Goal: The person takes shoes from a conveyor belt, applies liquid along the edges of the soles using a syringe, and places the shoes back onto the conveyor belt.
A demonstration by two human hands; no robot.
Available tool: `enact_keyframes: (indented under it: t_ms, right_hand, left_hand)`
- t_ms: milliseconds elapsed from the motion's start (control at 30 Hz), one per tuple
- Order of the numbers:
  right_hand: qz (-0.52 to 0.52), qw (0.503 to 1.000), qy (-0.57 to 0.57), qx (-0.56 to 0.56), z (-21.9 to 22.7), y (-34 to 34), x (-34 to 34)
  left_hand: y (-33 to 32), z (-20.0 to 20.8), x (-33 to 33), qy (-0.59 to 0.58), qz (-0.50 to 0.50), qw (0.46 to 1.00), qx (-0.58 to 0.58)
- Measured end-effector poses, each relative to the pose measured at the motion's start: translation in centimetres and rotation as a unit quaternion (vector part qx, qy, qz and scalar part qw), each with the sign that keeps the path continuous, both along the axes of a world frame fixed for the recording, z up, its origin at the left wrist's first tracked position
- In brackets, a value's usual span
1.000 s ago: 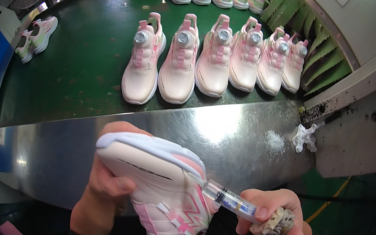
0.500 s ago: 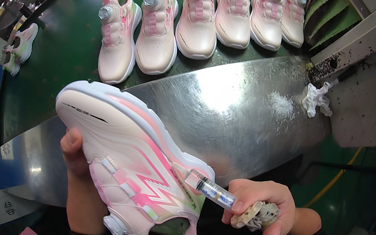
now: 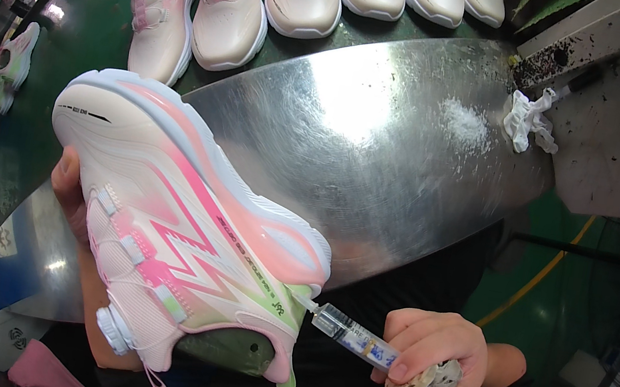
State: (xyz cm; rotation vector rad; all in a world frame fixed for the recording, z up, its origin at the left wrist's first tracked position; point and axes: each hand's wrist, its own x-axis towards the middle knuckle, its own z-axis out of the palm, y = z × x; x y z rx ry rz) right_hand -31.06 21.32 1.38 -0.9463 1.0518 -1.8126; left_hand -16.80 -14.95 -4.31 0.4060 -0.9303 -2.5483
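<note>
A pale pink and white sneaker (image 3: 186, 206) with a green heel and a dial lace is tilted on its side in front of me. My left hand (image 3: 72, 184) grips it from its far side near the toe; most of those fingers are hidden behind the shoe. In my right hand (image 3: 439, 352) is a clear syringe (image 3: 356, 337), its nozzle tip at the heel, by the seam between upper and sole. Whether the tip touches cannot be seen for sure. The same hand also has a crumpled, stained cloth (image 3: 422, 381) bunched against the palm.
Several similar sneakers (image 3: 229, 11) stand in a row on the green conveyor belt (image 3: 34, 142) beyond a shiny metal tabletop (image 3: 410, 177). White powder (image 3: 465, 126) and a crumpled white tissue (image 3: 530, 120) lie at its right end. Further sneakers (image 3: 12, 65) sit at far left.
The shoe has turned and shifted left. The syringe tip has moved from the midsole seam toward the heel. My view has tilted, so the row of shoes sits higher.
</note>
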Motion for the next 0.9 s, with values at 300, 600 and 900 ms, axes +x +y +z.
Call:
enact_keyframes:
  t_ms: [300,600,900]
  right_hand:
    - [-0.006,1.0,0.009,-0.029,-1.9,0.7,0.4]
    - [-0.018,0.998,0.005,-0.054,-3.1,0.6,0.8]
    - [-0.044,0.995,0.054,-0.067,-4.5,-0.3,1.0]
  left_hand:
    - [1.3,1.6,-2.3,-0.037,-0.006,0.999,0.003]
    - [3.2,3.3,-0.5,-0.109,0.035,0.993,0.005]
    - [1.1,3.8,10.1,-0.229,0.066,0.858,-0.455]
